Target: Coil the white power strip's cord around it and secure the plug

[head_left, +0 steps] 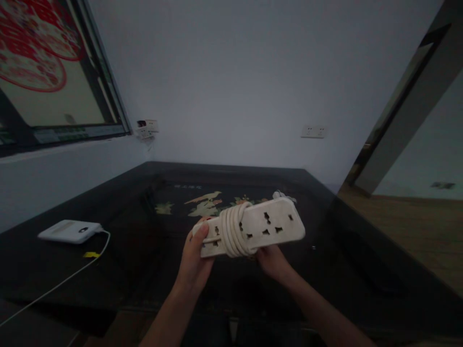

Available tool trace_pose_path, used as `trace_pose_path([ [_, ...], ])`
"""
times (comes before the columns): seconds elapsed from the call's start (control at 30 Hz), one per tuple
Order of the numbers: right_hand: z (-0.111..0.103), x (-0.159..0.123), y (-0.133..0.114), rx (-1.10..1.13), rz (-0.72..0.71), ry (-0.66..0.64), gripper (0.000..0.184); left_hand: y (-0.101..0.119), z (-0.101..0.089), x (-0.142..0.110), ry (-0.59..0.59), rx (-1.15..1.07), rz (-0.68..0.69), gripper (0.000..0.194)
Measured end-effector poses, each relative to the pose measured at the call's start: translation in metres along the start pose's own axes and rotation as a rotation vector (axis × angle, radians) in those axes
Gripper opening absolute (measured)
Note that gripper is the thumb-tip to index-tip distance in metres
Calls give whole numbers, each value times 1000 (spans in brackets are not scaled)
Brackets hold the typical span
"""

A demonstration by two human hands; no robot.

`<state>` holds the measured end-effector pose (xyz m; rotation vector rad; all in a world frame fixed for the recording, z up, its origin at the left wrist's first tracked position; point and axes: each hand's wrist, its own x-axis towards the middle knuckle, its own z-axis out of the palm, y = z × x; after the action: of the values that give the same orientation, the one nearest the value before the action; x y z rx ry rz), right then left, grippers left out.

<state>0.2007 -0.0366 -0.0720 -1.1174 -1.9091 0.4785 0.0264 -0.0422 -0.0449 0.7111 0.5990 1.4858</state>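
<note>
A white power strip is held up above the dark table, tilted with its right end higher. Its white cord is wound several times around the middle. My left hand grips the strip's left end, thumb across the front face. Under and behind the right half is my right hand; the strip hides its fingers, so I cannot tell what they grasp. A small white piece shows just behind the strip's upper edge, its kind unclear.
The black table bears a printed bird-and-flower pattern. On its left lies a white power bank-like device with a white cable and a yellow scrap nearby. A dark long object lies right. Wall sockets are behind.
</note>
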Motion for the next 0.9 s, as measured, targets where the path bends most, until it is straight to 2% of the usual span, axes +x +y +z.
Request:
trace_pose_path([
  [0.13,13,-4,-12,305,200,-43,31,-11,2,9,83,-68,88,27],
  [0.27,18,-5,-21,458,219,-61,30,-23,3,14,107,-43,188,24],
  [0.37,27,-9,-23,562,279,-46,29,-32,-3,17,156,77,299,24],
  [0.4,31,-10,-23,630,322,-25,30,-35,-5,19,173,137,332,25],
  [0.5,41,-14,-23,851,464,108,52,-39,-12,21,221,278,381,30],
  [0.57,44,-16,-23,931,508,198,54,-39,-14,22,241,299,387,30],
  [0.67,45,-16,-23,979,503,276,42,-37,-12,20,233,243,358,29],
  [0.8,42,-17,-17,977,493,277,28,-34,-10,18,220,129,297,29],
  [0.9,39,-19,-9,935,475,291,20,-36,-12,20,195,21,193,29],
])
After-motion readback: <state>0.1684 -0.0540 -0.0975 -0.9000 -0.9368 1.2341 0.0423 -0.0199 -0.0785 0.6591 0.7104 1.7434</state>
